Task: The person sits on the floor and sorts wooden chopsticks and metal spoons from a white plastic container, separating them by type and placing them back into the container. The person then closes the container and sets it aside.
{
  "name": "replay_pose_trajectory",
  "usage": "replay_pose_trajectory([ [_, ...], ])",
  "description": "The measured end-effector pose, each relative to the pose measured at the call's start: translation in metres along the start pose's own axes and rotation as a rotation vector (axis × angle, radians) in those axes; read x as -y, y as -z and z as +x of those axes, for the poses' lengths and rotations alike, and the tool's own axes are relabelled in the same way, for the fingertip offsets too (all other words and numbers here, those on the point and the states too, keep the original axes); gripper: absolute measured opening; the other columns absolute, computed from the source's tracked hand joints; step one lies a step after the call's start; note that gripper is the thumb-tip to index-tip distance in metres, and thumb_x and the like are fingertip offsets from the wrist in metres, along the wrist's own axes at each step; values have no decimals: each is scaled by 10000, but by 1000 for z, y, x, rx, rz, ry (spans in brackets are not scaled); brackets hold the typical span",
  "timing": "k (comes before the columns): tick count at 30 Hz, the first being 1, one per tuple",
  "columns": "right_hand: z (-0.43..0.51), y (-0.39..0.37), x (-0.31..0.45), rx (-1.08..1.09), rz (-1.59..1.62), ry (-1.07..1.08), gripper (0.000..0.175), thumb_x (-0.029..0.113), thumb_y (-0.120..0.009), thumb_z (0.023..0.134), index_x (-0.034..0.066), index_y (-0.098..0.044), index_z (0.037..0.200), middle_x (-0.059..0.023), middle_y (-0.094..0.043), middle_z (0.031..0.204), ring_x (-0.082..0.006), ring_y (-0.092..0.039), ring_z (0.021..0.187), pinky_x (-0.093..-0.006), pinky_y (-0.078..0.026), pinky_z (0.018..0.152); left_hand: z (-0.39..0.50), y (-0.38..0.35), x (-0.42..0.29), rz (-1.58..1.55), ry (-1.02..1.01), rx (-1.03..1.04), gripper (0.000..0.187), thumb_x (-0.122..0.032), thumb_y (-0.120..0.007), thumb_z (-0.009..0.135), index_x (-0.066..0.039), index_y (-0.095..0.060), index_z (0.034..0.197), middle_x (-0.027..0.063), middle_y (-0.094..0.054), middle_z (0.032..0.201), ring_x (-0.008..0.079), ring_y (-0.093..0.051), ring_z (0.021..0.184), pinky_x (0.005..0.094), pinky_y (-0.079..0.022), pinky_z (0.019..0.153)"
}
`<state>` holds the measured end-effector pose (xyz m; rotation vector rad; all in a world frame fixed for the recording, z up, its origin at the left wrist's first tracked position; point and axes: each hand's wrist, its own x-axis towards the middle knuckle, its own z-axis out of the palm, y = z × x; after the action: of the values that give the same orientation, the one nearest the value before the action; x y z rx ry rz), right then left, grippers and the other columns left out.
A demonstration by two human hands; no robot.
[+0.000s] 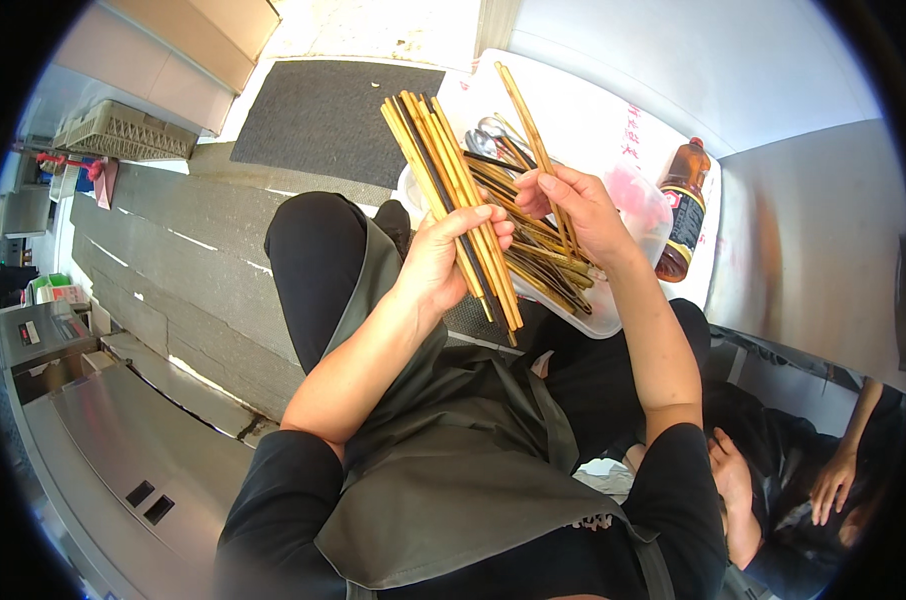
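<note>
My left hand (453, 251) grips a bundle of chopsticks (453, 172), most of them yellow-brown and a few black. In my right hand (576, 206) a couple of light brown chopsticks (524, 112) are pinched between thumb and fingers, tilted over a clear plastic tub (609, 324). Loose chopsticks (546, 259) lie jumbled inside the tub, just below my right hand. Metal spoons (483, 142) rest at the tub's far end, their bowls facing up. Part of the tub is hidden behind my hands and the bundle.
Right of the tub stands a brown-liquid plastic bottle (682, 214) on a white surface (591, 112) bearing red writing. A stainless steel panel (805, 240) rises beyond it. Another person's hands (835, 480) show at lower right. A dark mat (333, 120) and steel cabinets (145, 442) are to the left.
</note>
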<state>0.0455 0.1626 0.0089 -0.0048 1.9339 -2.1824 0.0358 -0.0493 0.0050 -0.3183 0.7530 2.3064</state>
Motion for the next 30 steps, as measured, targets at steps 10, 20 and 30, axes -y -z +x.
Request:
replay_pose_trajectory([
  [10, -6, -10, 7, -100, -302, 135, 162, 86, -598, 931, 36, -679, 1062, -31, -665, 961, -157, -604, 885, -297, -468, 855, 2, -2, 4, -8, 7, 29, 275, -91, -644, 886, -33, -541, 1135, 109, -646, 921, 215, -658, 839, 344, -582, 768],
  [20, -3, -7, 27, -200, -1354, 912, 180, 150, -637, 783, 144, -705, 949, -41, -636, 1164, -279, -545, 1151, -459, -392, 1003, -4, -6, 6, 81, 245, 213, 389, -261, -628, 930, -18, -551, 1225, 178, -667, 1096, 262, -680, 956, 353, -586, 749],
  [30, 7, 15, -9, -378, -1179, 361, 398, 123, -675, 829, 63, -569, 1209, -175, -587, 1170, -352, -572, 1100, -438, -481, 883, -2, -10, 11, 27, 47, 135, 451, -31, -682, 826, -47, -504, 1240, 61, -630, 951, 185, -637, 870, 343, -555, 834],
])
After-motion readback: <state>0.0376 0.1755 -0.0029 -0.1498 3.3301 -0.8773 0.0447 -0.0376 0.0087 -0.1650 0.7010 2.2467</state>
